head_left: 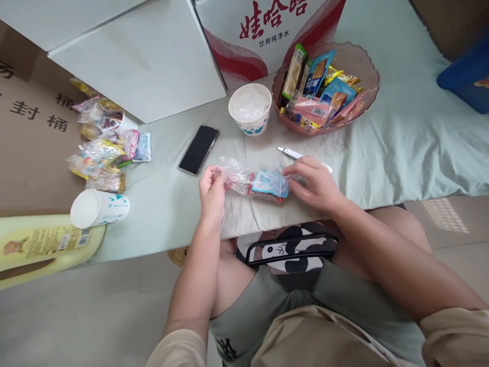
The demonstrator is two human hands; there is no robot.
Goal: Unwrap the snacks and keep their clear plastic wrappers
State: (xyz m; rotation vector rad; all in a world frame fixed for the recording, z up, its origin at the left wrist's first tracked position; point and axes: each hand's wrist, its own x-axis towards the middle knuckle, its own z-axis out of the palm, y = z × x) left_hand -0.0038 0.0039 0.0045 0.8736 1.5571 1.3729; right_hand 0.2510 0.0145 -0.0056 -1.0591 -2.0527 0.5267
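Note:
A clear plastic bag (237, 178) lies near the front edge of the cloth-covered surface, with small snack packets in it or under it. One is a light-blue packet (270, 183); red packaging (250, 184) shows beside and beneath it. My left hand (212, 193) pinches the bag's crumpled left end between thumb and fingers. At the other end, my right hand (314, 184) has its fingers closed on the clear plastic edge by the blue packet. Just behind the right hand lies a white utility knife (294, 154), partly covered by the fingers.
A paper cup with clear plastic (250, 109) stands by a pink bowl (367, 76) of packaged snacks. A black phone (199, 149) lies left of it. Wrapped snacks (101, 158), a tipped paper cup (100, 208) and a yellow jug (49, 243) are at left; boxes (141, 56) stand behind.

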